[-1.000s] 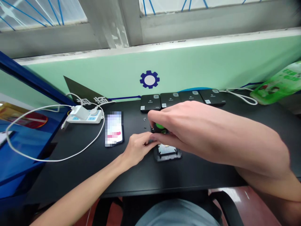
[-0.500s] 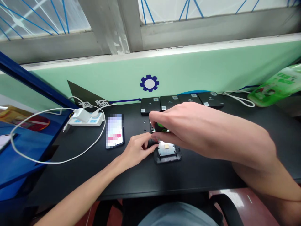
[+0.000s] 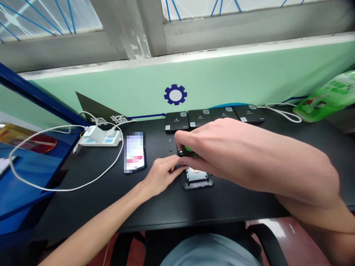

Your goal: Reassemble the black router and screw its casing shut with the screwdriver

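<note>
My right hand [image 3: 213,147] is curled around a tool with a green and black top [image 3: 188,150], held upright over an opened black device [image 3: 197,178] on the black desk [image 3: 216,207]. The device's inner metal plate shows. My left hand [image 3: 163,173] rests against the device's left edge, fingers pressed together on it. A few tiny screws [image 3: 170,140] lie just beyond the hands.
Several closed black devices [image 3: 177,120] line the back of the desk by the green wall. A phone [image 3: 134,151] lies left of the hands. A white power strip [image 3: 101,137] with a looping cable sits further left. A green bag [image 3: 327,96] lies at the far right.
Both hands stay on the tool and the device; the view has shifted slightly. The right hand dipped a little, covering more of the device's plate.
</note>
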A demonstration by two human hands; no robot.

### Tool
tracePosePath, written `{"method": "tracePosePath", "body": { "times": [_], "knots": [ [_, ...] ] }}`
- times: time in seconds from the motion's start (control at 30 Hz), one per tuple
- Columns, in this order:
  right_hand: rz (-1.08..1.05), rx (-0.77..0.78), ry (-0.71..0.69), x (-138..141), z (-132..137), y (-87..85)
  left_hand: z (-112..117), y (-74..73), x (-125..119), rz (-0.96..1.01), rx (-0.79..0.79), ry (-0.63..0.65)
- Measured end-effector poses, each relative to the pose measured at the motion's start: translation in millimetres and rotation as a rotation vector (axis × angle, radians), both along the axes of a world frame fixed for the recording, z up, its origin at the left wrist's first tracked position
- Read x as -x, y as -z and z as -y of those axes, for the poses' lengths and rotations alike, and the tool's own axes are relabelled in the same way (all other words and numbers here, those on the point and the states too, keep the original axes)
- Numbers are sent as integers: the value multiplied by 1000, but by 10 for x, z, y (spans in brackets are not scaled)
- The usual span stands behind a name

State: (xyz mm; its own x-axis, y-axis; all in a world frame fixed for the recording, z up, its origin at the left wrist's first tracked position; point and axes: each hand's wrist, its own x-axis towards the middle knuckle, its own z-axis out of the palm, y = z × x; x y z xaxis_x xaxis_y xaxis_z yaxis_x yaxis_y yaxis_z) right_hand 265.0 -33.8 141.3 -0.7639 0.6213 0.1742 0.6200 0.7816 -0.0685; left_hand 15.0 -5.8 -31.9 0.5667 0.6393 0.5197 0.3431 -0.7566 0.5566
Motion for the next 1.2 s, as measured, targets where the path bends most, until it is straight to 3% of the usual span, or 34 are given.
{"method": "tracePosePath", "body": {
  "times": [0.23,0.5,0.77,1.07,1.2],
  "knots": [
    [10,8,35,38,-11,-16,1,18,0,-5,19,0],
    [33,-89,97,147,-7,-14,5,52,39,-61,70,-43],
    [33,-43,123,185,22,-64,24,-69,50,-122,236,-12],
    [29,109,66,144,-27,-94,24,-37,103,-105,144,25],
    [40,72,88,154,-70,-84,14,-41,110,-149,122,15]
  ]
}}
